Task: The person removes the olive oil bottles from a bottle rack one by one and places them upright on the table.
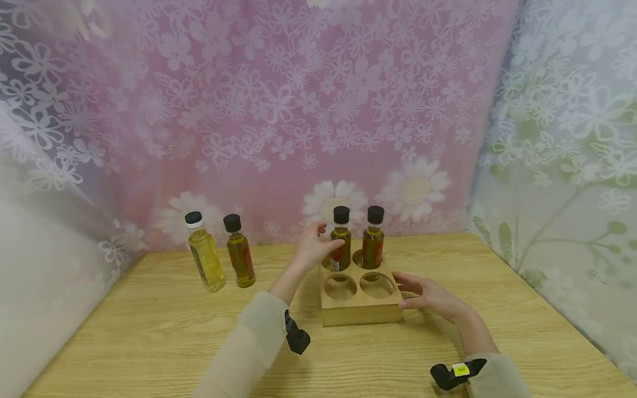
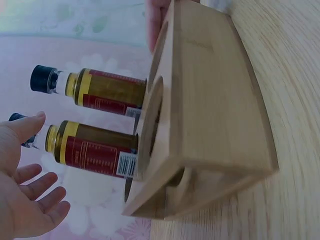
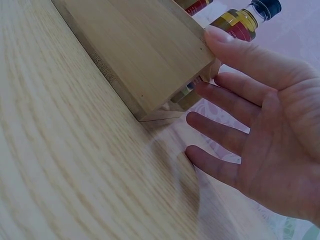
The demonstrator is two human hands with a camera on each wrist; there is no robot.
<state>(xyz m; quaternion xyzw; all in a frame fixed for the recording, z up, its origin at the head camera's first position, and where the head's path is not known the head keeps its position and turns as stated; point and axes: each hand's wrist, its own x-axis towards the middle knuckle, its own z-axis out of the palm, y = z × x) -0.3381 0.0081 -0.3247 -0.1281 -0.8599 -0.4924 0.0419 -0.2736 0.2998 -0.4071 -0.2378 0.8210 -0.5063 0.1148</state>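
Flowered pink cloth (image 1: pixel 278 110) hangs behind a wood-grain table (image 1: pixel 149 337). At left stand a pale oil bottle (image 1: pixel 207 258) and a darker oil bottle (image 1: pixel 241 261). Next, the left hand (image 1: pixel 314 247), fingers apart, is just beside the nearer of two dark bottles (image 1: pixel 372 250) upright in a wooden rack (image 1: pixel 362 316)'s rear holes. Rightmost, the right hand (image 1: pixel 432 298), fingers spread, has its thumb at the rack's corner.

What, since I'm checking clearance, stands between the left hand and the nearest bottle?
Nothing visible: the left hand is beside the left bottle in the wooden rack, and the rack's other bottle stands on the far side.
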